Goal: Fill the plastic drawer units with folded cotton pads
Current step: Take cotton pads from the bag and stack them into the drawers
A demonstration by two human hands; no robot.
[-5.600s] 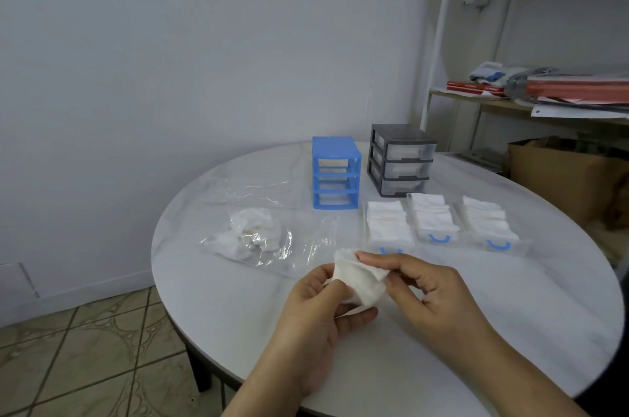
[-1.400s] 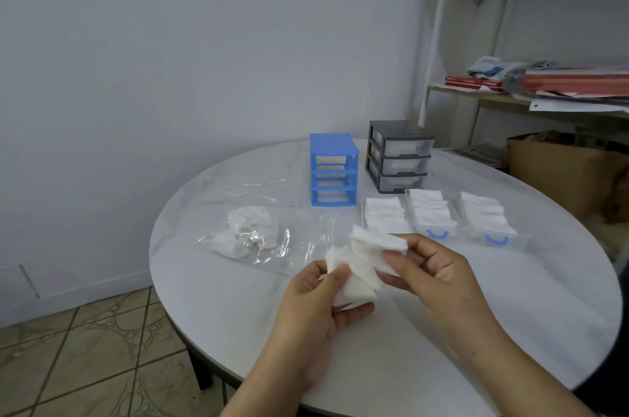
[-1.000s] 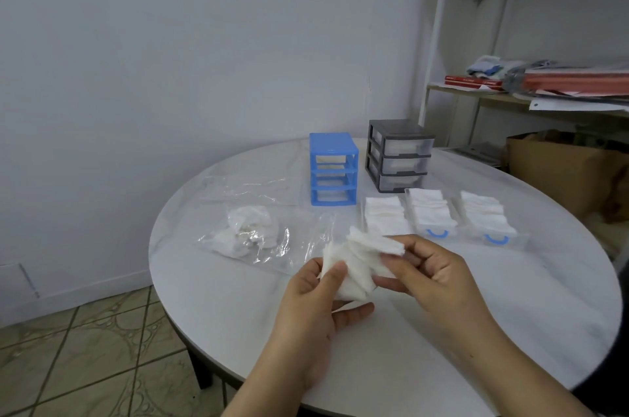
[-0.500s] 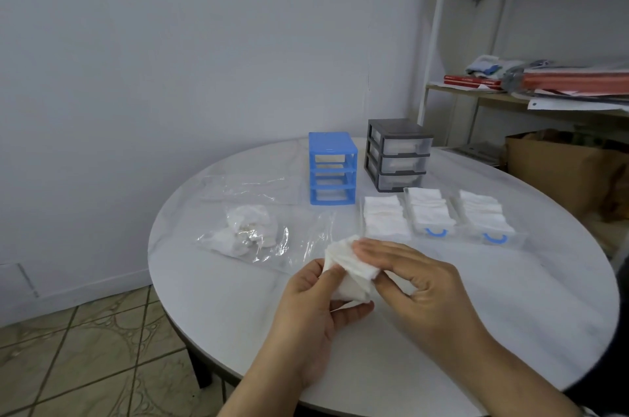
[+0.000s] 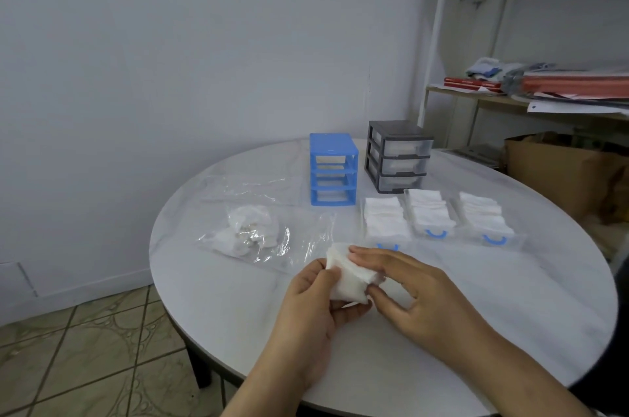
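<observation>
Progress looks decent: beyond the hands, three pulled-out drawers (image 5: 432,217) sit packed with folded pads, blue unit (image 5: 333,169) empty, grey unit (image 5: 398,156) closed. Left hand (image 5: 313,307) grips a cotton pad (image 5: 347,275) in curled fingers, right hand (image 5: 415,290) pinches its edge mid-fold. Bag of loose pads (image 5: 252,232) lies just left. Round marble table (image 5: 510,280), cluttered shelf (image 5: 510,99) far right

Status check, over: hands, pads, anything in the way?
Both hands, left and right, holding one cotton pad. Three drawers out, holding pads. Nothing in the way.
</observation>
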